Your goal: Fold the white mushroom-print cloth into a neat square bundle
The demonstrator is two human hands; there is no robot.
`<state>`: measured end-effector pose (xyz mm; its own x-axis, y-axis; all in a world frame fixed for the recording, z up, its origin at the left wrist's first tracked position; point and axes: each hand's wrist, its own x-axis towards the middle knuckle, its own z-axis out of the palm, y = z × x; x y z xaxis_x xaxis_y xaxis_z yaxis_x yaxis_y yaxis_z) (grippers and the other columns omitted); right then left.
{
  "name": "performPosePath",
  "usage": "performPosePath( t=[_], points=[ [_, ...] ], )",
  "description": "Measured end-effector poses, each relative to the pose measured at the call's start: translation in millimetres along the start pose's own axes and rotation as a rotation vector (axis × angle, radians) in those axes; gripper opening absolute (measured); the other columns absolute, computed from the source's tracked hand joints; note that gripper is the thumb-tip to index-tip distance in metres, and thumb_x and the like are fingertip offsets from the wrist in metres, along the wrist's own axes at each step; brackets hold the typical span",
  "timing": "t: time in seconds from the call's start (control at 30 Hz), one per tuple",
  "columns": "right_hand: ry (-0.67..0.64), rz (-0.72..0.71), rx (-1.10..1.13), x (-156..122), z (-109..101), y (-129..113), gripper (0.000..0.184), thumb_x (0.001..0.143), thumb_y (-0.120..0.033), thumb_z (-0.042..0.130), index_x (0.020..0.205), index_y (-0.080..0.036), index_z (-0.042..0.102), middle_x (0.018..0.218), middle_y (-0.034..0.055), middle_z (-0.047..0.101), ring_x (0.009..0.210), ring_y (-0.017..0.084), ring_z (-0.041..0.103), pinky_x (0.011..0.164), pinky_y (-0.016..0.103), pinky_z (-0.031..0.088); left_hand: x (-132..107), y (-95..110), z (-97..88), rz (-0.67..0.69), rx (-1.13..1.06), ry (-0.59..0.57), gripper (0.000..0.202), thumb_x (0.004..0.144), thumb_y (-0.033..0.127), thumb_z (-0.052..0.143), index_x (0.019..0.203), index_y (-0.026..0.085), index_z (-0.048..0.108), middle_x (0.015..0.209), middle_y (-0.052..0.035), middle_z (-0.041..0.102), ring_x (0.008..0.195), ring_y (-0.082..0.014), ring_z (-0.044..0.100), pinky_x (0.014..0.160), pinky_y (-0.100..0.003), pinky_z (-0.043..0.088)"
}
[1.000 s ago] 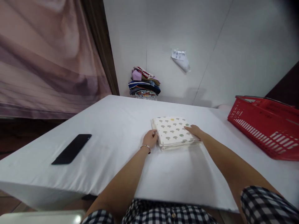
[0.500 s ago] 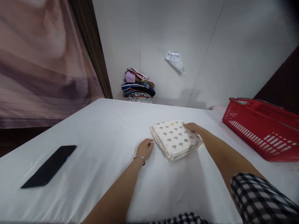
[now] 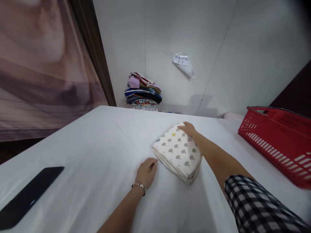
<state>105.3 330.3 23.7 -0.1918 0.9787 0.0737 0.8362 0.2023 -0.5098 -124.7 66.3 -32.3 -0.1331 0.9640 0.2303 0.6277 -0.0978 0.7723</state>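
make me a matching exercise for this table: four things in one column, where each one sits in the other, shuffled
1 mushroom-print folded cloth
2 red basket
3 black phone
4 stack of folded clothes

A beyond the table's far edge, by the wall
B near left corner
C right edge
D middle, right hand on its far corner

Pairs: 1-D, 2-C, 3-B, 4-A

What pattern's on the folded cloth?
Folded cloth: cream with small grey mushroom-like prints, one yellow, one green. Head view.
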Motion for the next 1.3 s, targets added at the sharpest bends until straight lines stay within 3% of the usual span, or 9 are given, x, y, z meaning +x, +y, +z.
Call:
performPosePath(
  t=[0.17,0.33,0.5,0.67,0.77,0.87,1.03,1.17,1.3],
  points=[
    [-0.131,-0.095,-0.125,30,21,-22,0.063,0.078,-0.063,0.05,0.124,-0.021,0.055,0.132,0.0087,0.053,0.12,0.027,0.048,0.099,0.033,0.035,-1,1,-2.5,0.0,-0.034,0.019,0.023,0.083,0.026,0.044,0.092,0.023,0.064,0.093,-0.0009,0.065,0.084,-0.0154,0.06,0.077,-0.03,0.048],
    [-0.168,-0.047,-0.19,23,22,-28,0.06,0.086,-0.059,0.039,0.128,-0.017,0.051,0.133,0.0136,0.051,0.121,0.029,0.046,0.1,0.038,0.033,0,3,-3.9,0.0,-0.06,0.032,0.023,0.083,0.027,0.044,0.092,0.023,0.065,0.092,-0.001,0.065,0.083,-0.0154,0.06,0.077,-0.03,0.049],
    [-0.116,-0.13,-0.141,-30,8,-18,0.047,0.09,-0.046,0.039,0.13,-0.021,0.05,0.139,0.0082,0.045,0.126,0.026,0.041,0.105,0.036,0.029,2,1,-4.3,-0.064,-0.116,0.067,0.021,0.081,0.027,0.047,0.092,0.023,0.064,0.097,-0.0014,0.065,0.084,-0.0148,0.06,0.08,-0.029,0.049],
    [0.004,-0.243,-0.041,-110,-7,17,0.044,0.086,-0.044,0.048,0.123,-0.023,0.056,0.138,0.0055,0.046,0.129,0.024,0.038,0.105,0.037,0.031,15,4,-13.2,-0.21,-0.144,0.174,0.023,0.08,0.028,0.051,0.098,0.022,0.063,0.107,-0.0027,0.063,0.089,-0.0156,0.06,0.082,-0.029,0.05],
    [0.115,-0.147,0.018,-143,-17,46,0.044,0.084,-0.042,0.048,0.123,-0.023,0.056,0.141,0.0052,0.042,0.13,0.024,0.035,0.102,0.039,0.035,38,10,-21.0,-0.257,-0.06,0.182,0.024,0.081,0.029,0.052,0.1,0.021,0.063,0.11,-0.0039,0.062,0.093,-0.0164,0.06,0.086,-0.029,0.047],
    [0.196,0.037,0.167,-156,-26,67,0.048,0.082,-0.041,0.05,0.125,-0.021,0.053,0.141,0.0074,0.041,0.129,0.025,0.037,0.097,0.038,0.041,71,15,-24.0,-0.303,0.092,0.108,0.031,0.085,0.033,0.048,0.109,0.017,0.06,0.12,-0.0077,0.059,0.1,-0.0176,0.059,0.091,-0.027,0.043],
    [0.095,0.439,0.621,-152,-36,71,0.061,0.084,-0.041,0.05,0.137,-0.017,0.035,0.13,0.0148,0.051,0.107,0.023,0.058,0.076,0.032,0.055,120,18,-13.0,-0.328,0.236,-0.038,0.04,0.088,0.042,0.04,0.113,0.016,0.058,0.127,-0.0112,0.055,0.113,-0.023,0.053,0.094,-0.03,0.04],
    [0.016,0.523,0.773,-138,-36,61,0.073,0.082,-0.041,0.054,0.143,-0.016,0.021,0.119,0.0156,0.058,0.089,0.019,0.065,0.063,0.028,0.057,143,18,-2.1,-0.33,0.272,-0.123,0.037,0.085,0.044,0.044,0.101,0.017,0.063,0.112,-0.0124,0.064,0.106,-0.0276,0.058,0.084,-0.033,0.044],
    [0.024,0.519,0.741,-119,-26,55,0.079,0.077,-0.043,0.061,0.142,-0.018,0.023,0.116,0.0147,0.061,0.085,0.02,0.065,0.06,0.028,0.056,158,13,3.8,-0.337,0.289,-0.201,0.034,0.081,0.046,0.049,0.091,0.018,0.066,0.106,-0.0114,0.067,0.099,-0.0276,0.062,0.077,-0.031,0.045]
  ],
)
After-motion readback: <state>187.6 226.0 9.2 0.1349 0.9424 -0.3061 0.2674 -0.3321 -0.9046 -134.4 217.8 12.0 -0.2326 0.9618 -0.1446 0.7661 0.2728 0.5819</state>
